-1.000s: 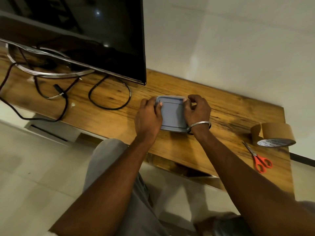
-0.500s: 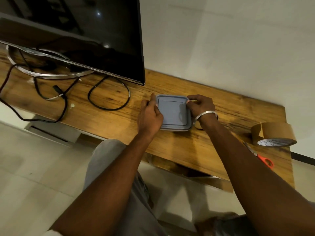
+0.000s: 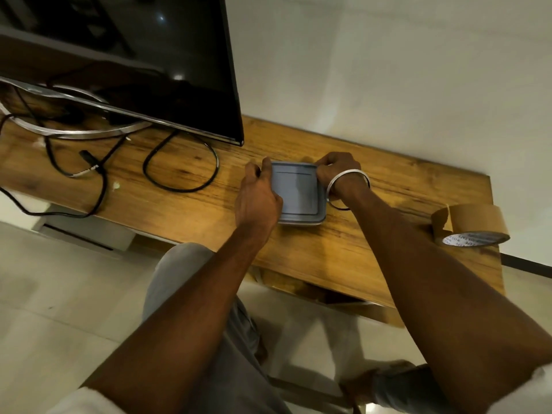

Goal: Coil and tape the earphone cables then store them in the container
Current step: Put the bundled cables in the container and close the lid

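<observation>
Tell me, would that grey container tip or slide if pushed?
Probably slide: the container looks low and flat on the smooth table. Likely light and stiff, seemingly plastic. The left hand and right hand hold its edges.

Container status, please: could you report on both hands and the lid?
Left hand and right hand grip the container by its sides. Lid on, flat on the table. Tape roll apart, nothing blocking.

container [image 3: 298,194] lidded, on table [image 3: 328,252] | left grip [image 3: 258,198] holds left edge | right grip [image 3: 337,171] pinches far-right corner
</observation>
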